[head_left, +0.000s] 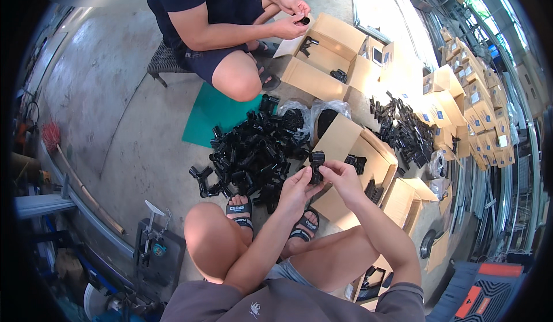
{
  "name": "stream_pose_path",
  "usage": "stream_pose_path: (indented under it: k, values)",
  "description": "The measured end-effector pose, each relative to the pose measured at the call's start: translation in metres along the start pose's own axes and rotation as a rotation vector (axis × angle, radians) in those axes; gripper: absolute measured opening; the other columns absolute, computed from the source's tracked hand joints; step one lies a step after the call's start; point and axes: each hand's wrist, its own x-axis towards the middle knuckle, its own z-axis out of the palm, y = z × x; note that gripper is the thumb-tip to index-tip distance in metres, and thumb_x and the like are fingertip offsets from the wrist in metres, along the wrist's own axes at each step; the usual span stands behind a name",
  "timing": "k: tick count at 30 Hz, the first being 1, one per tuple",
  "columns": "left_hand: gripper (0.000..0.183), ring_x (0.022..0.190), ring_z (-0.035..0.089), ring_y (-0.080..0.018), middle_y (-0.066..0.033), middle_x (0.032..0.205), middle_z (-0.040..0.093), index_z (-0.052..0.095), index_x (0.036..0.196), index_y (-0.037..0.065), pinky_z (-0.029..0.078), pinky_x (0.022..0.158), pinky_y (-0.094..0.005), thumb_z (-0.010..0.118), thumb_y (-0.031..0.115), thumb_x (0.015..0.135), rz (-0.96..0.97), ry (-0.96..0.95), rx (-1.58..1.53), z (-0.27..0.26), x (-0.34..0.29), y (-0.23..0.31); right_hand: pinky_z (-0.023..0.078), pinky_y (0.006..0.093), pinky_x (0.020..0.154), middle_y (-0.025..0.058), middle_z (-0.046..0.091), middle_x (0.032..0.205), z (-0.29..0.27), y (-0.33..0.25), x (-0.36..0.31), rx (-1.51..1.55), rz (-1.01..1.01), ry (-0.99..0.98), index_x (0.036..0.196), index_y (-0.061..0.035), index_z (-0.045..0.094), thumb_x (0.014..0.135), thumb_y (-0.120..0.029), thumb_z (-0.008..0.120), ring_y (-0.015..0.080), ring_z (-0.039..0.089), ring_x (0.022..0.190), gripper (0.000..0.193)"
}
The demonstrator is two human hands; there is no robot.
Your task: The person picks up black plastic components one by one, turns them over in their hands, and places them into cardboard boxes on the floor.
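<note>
From the head view, both hands closed on one black part [316,166] just right of the pile [253,157]: the left hand [296,186] pinched its lower end, the right hand [341,175] its top. Many glossy, angular plastic parts remained heaped; few lay in the matte cardboard box [377,155] right of the pile.

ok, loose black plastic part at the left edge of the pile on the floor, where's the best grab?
Probably by its outer end, coming from the left over the bare concrete floor. That black part lies a little apart from the heap of black parts, so that side looks free, while its right side runs into tangled neighbours. Its exact shape is too small to tell.
</note>
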Motion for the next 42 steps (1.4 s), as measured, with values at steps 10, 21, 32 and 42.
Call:
stream_pose_path:
  k: [10, 21, 32, 42]
  values:
    - [0.035, 0.107, 0.062, -0.0203, -0.0091, 0.117, 0.064, 0.055, 0.124, 0.003, 0.052, 0.092, -0.0349, 0.050, 0.031, 0.104, 0.236, 0.294, -0.393, -0.070, 0.068, -0.006, 0.054, 0.0306, 0.070, 0.0065, 0.070, 0.082, -0.006, 0.066, 0.199, -0.367, -0.125, 0.124, 0.108, -0.0044, 0.070, 0.088, -0.017, 0.072, 0.0161, 0.068, 0.080, 0.023]
    - [0.030, 0.110, 0.061, -0.0207, -0.0107, 0.123, 0.062, 0.053, 0.122, 0.003, 0.050, 0.097, -0.0370, 0.049, 0.028, 0.105, 0.215, 0.406, -0.355, -0.091, 0.093, -0.008, 0.054, 0.0449, 0.086, 0.0173, 0.069, 0.105, 0.044, 0.170, 0.352, -1.113, -0.272, 0.439, 0.100, -0.0037, 0.066, 0.088, -0.017, 0.059, 0.0349, 0.066, 0.102, 0.019]
    - [0.037, 0.112, 0.058, -0.0218, -0.0113, 0.121, 0.059, 0.049, 0.129, 0.002, 0.048, 0.102, -0.0356, 0.049, 0.029, 0.105, 0.134, 0.340, -0.385, -0.090, 0.097, -0.019, 0.051, 0.0473, 0.080, 0.0180, 0.061, 0.097, 0.033, 0.160, 0.295, -0.971, -0.287, 0.421, 0.090, -0.0024, 0.069, 0.087, -0.013, 0.056, 0.0363, 0.063, 0.094, 0.017]
    - [0.022, 0.105, 0.065, -0.0183, -0.0096, 0.118, 0.064, 0.058, 0.119, 0.003, 0.055, 0.096, -0.0359, 0.056, 0.016, 0.102, 0.283, 0.265, -0.268, -0.003, 0.030, 0.006, 0.054, 0.0285, 0.077, 0.0094, 0.073, 0.092, 0.016, -0.047, 0.033, -0.244, -0.250, 0.171, 0.106, -0.0008, 0.071, 0.091, -0.007, 0.064, 0.0159, 0.070, 0.084, 0.017]
